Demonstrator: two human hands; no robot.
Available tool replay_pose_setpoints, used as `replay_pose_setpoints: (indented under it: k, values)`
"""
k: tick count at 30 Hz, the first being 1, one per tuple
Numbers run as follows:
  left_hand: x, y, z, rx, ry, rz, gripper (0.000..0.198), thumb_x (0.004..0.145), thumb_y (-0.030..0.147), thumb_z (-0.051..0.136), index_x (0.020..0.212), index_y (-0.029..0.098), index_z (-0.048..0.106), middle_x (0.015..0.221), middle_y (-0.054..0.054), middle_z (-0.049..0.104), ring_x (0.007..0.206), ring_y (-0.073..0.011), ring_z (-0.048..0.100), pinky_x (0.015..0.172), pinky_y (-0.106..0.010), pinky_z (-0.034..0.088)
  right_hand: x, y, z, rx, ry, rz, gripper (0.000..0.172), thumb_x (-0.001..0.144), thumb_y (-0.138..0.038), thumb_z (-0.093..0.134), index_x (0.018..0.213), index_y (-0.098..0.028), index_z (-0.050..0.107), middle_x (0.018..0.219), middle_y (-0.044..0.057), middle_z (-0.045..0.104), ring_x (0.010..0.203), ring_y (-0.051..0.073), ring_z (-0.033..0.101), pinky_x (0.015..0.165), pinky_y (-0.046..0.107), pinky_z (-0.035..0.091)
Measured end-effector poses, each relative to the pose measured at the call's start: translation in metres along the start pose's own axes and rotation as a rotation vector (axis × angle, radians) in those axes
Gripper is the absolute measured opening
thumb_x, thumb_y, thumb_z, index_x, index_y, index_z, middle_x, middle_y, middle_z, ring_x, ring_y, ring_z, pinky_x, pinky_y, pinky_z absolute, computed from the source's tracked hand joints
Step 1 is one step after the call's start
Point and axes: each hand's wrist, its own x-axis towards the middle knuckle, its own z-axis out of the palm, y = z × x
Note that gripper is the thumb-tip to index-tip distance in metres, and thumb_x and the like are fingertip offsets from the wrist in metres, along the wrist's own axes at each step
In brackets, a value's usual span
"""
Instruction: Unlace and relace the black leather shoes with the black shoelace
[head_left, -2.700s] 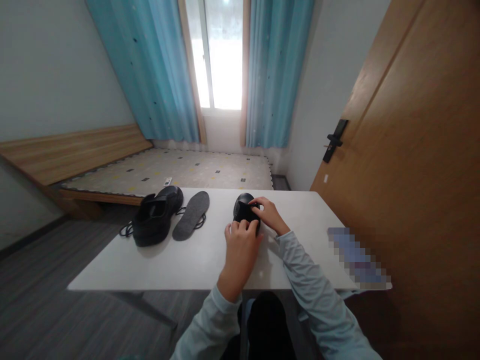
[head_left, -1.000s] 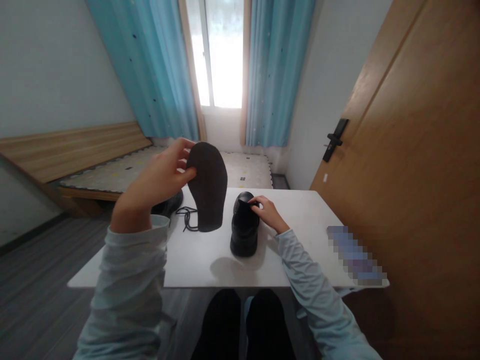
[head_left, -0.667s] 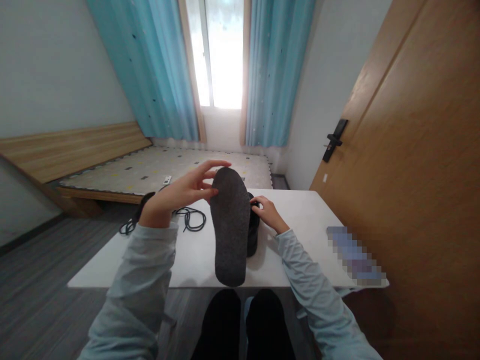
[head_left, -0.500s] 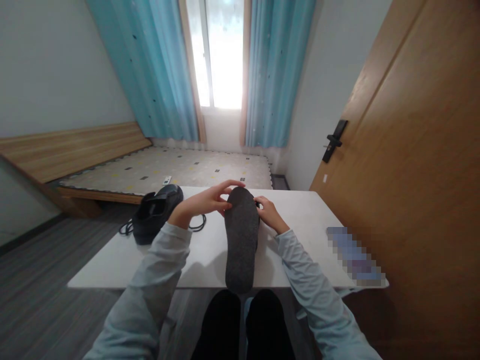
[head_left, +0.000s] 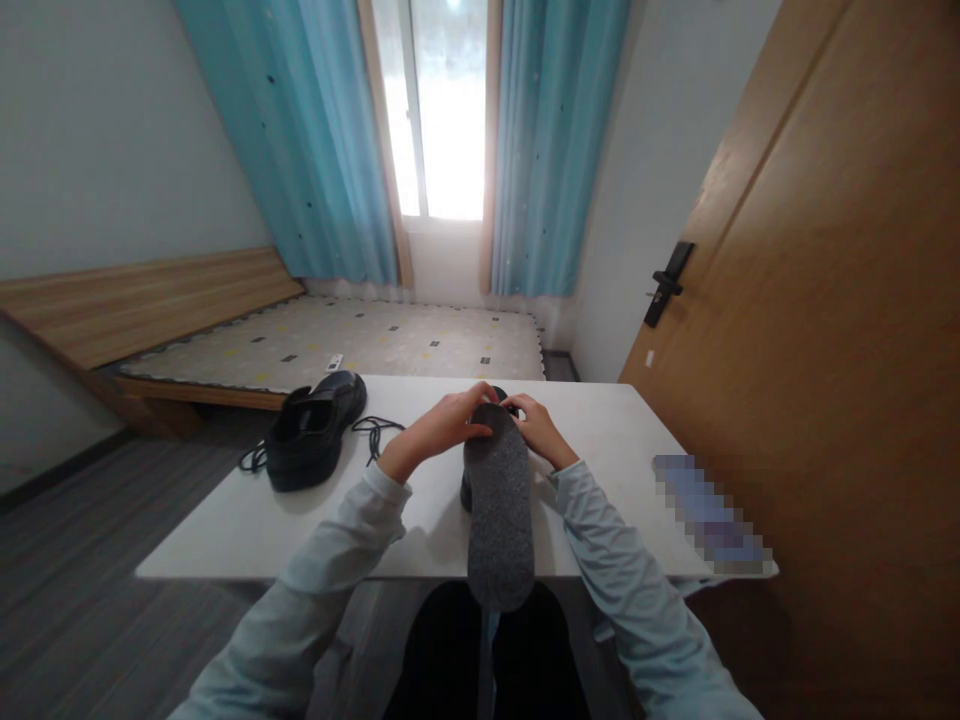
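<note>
Left hand [head_left: 442, 425] pinched insole [head_left: 500, 520] far end; insole ran back toward body over shoe [head_left: 465, 492]; right hand [head_left: 538, 428] held shoe.

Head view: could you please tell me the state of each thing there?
Insole, held by the left hand, lying tilted over the near shoe.
Near shoe, mostly hidden under it; right hand beside its far end.
Far shoe, upright on the table, unlaced.
Lace, loose beside it.
Curtains, parted.

A home bedroom: bed [head_left: 337, 345], blue curtains [head_left: 300, 140], wooden door [head_left: 825, 300].
</note>
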Motion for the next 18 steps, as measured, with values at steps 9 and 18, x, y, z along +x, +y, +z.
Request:
replay_pose_setpoints:
  k: [9,18]
  values:
    - [0.002,0.012,-0.002,0.354,-0.023,0.132,0.007,0.079,0.019,0.067,0.086,0.02,0.066,0.092,-0.003,0.066,0.093,-0.0212,0.056,0.081,-0.031,0.045,-0.001,-0.002,-0.005,0.027,-0.025,-0.021,0.012,0.08,-0.017,0.061,0.088,-0.018,0.07,0.091,0.005,0.066,0.089,0.017,0.06,0.083,0.03,0.044]
    - [0.0,0.033,0.004,0.499,-0.065,-0.112,0.015,0.084,0.029,0.062,0.094,0.02,0.067,0.1,-0.005,0.066,0.088,-0.0199,0.064,0.074,-0.027,0.048,-0.002,-0.003,-0.008,0.057,-0.03,-0.02,0.017,0.081,-0.015,0.06,0.091,-0.019,0.073,0.096,0.006,0.07,0.094,0.018,0.062,0.088,0.032,0.045]
